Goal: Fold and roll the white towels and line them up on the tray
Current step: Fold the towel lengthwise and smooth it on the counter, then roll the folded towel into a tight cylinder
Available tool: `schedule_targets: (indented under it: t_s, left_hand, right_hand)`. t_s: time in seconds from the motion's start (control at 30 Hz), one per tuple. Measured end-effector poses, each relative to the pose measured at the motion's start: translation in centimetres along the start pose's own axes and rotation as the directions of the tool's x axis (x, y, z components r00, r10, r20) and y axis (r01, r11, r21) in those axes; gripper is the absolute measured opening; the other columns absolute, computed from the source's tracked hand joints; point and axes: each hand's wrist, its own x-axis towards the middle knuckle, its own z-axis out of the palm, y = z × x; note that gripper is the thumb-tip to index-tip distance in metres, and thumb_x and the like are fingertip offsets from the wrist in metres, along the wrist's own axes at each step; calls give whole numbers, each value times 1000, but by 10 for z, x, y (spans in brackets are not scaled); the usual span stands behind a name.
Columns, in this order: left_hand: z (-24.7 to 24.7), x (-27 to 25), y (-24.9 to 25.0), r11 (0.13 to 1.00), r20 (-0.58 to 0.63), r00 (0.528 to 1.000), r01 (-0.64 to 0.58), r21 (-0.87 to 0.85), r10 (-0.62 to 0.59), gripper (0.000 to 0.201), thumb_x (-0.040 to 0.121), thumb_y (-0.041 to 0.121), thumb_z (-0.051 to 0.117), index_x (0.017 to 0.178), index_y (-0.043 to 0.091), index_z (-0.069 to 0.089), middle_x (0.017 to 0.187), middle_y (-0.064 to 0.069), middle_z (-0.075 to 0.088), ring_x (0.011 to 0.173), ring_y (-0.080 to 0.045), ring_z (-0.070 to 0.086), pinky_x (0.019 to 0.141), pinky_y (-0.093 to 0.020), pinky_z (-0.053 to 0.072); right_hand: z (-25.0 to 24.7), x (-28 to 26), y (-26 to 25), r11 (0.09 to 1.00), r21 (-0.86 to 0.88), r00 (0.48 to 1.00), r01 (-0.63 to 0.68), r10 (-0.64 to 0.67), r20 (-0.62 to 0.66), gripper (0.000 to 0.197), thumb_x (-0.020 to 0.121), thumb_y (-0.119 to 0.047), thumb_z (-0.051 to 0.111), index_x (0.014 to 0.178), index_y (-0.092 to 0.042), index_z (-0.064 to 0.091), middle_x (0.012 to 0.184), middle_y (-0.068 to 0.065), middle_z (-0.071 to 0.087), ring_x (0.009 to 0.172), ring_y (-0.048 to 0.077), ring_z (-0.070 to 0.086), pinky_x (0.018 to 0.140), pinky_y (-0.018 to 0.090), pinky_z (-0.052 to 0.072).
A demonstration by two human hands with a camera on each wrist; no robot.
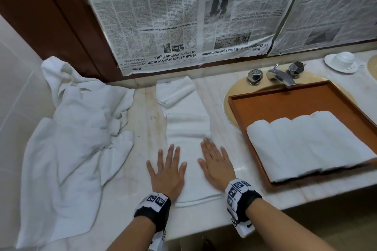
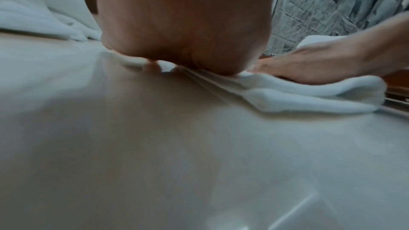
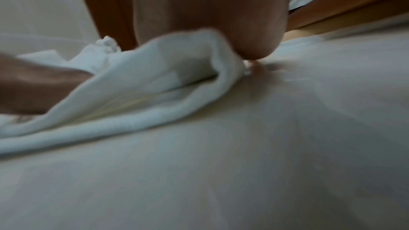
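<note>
Nearest the counter's front edge, both hands lie flat with fingers straight and spread, pressing a long folded white towel [image 1: 188, 161] onto the marble counter [image 1: 251, 169]. Only part of the left hand [image 1: 166, 171] is on the towel's left side, its thumb and outer fingers on bare marble; the right hand [image 1: 216, 166] rests on the right side, its fingertips reaching a thicker folded band that lies across the strip. Neither hand grasps anything. In the wrist views the towel's near hem [image 3: 137, 104] shows doubled layers, slightly lifted by the right palm [image 3: 212, 15], while the left palm [image 2: 183, 20] bears down on the cloth's edge [image 2: 309, 93].

Left of the strip a heap of crumpled white towels [image 1: 75, 138] spreads from the near edge back to the wall. Right of it, touching nothing of the strip, a brown wooden tray [image 1: 285, 106] sits over the sink basin [image 1: 230, 96], holding four rolled towels [image 1: 310, 144] side by side along its near part, touching one another.

Farther back, the strip's far end carries a smaller folded piece [image 1: 175, 89] lying on it. Behind the tray stand a chrome faucet [image 1: 282, 75] and two faceted knobs, and at far right an upturned white cup on a saucer [image 1: 341, 61]. Newspaper sheets [image 1: 183, 16] cover the wall behind.
</note>
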Motion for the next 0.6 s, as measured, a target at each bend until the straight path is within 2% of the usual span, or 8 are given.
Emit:
schedule_targets:
  t_s: [0.1,0.13,0.2,0.27,0.37,0.43,0.5,0.6]
  left_hand:
    - [-1,-13,-7,999,-3,1000,27,-41,-28,73,82,63,-20,152,42,-21,158,22,-28,151,-19,-20,117,-62,-11]
    - [0,-20,-7,999,-16,1000,21,-47,-22,71,84,62,-18,152,43,-21,158,22,-28,151,-20,-20,116,-62,-11]
    - [9,-38,-2,998,-41,999,-33,-54,30,65,90,62,-10,153,45,-18,159,23,-25,151,-19,-19,115,-61,-11]
    - [23,-56,3,995,-50,994,-94,-34,92,59,97,60,-2,155,46,-10,162,23,-17,152,-19,-15,115,-60,-10]
    - [35,-69,1,997,-57,995,-81,-1,81,56,101,58,4,156,46,-2,164,22,-7,152,-16,-10,115,-58,-5]
    - [33,-71,-3,998,-77,995,-59,7,59,56,101,57,6,155,47,-5,163,23,-10,152,-14,-11,117,-56,-6]
    - [31,-74,-6,998,-75,996,-54,-17,53,56,99,57,2,154,49,-9,161,23,-16,152,-14,-15,119,-54,-8]
    - [24,-82,-9,998,-42,998,-53,-45,51,61,93,59,-7,153,49,-12,160,22,-22,151,-14,-18,121,-52,-9]
  right_hand:
    - [-9,-17,4,995,0,994,-104,104,-11,78,87,-49,-15,158,-18,-4,164,-7,-13,152,14,-11,121,41,-8]
    - [-6,-26,2,996,-3,995,-87,86,-40,75,92,-47,-11,159,-17,1,165,-5,-7,153,16,-6,122,40,-7]
    - [2,-47,-8,1000,-26,994,4,-7,-105,63,103,-43,5,157,-14,21,165,-1,14,152,18,12,119,42,5]
    - [18,-65,-17,995,-20,992,97,-98,-79,56,107,-40,14,155,-17,30,162,-1,26,149,18,23,115,44,14]
    - [26,-79,-16,993,-44,993,110,-112,-31,56,106,-44,19,156,-19,25,164,-3,20,150,18,21,115,46,15]
    - [26,-83,-4,996,-55,996,73,-75,-40,58,106,-47,18,158,-20,19,165,-5,13,152,15,12,116,46,12]
    - [25,-90,11,998,-48,998,35,-37,-41,59,106,-48,14,159,-23,11,166,-8,5,152,13,3,118,45,4]
    - [22,-100,29,1000,-5,998,-27,27,-49,64,102,-52,-1,159,-23,8,165,-9,0,153,15,3,119,39,-5]
